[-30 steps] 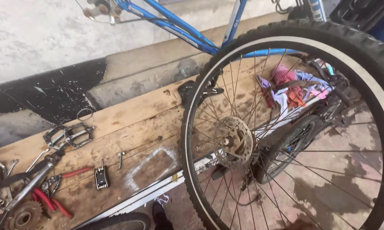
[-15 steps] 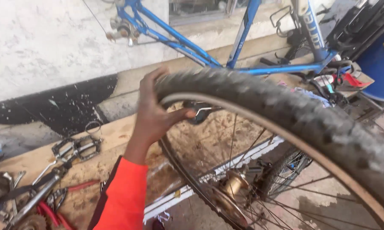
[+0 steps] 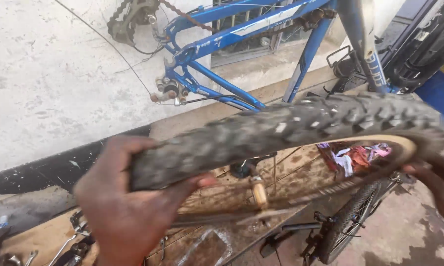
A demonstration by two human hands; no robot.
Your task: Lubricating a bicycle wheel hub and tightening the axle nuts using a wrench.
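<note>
My left hand (image 3: 126, 207) wraps around the knobby tyre (image 3: 291, 130) of a bicycle wheel, palm behind the tread and thumb over the front edge; this grip is closed on the tyre. The tyre is the landmark for everything that follows. It runs edge-on across the middle of the view, from my left hand up to the right. At the tyre's far right end my right hand (image 3: 441, 184) meets the rim (image 3: 404, 148); only part of that hand shows, so I cannot tell whether its grip is closed. Below the tyre, blurred spokes (image 3: 281, 197) converge on the hub area (image 3: 259, 192). Above and behind the tyre stands a blue bicycle frame (image 3: 241, 27), upside down against a pale wall (image 3: 49, 74), with a chain (image 3: 182, 15) and derailleur (image 3: 131, 17) at its upper left and a brake caliper (image 3: 170, 91) hanging just above the tyre's left half. Beneath the tyre lies a wooden surface (image 3: 310, 172), stained and worn. On it, below the tyre's right end, sits a bundle of coloured rags (image 3: 352, 157). Below the tyre's left end, beside my left hand, metal tools (image 3: 77, 241) lie on the same surface. Lower right of the tyre, a second, smaller wheel (image 3: 350, 221) stands on the floor (image 3: 409, 231).
</note>
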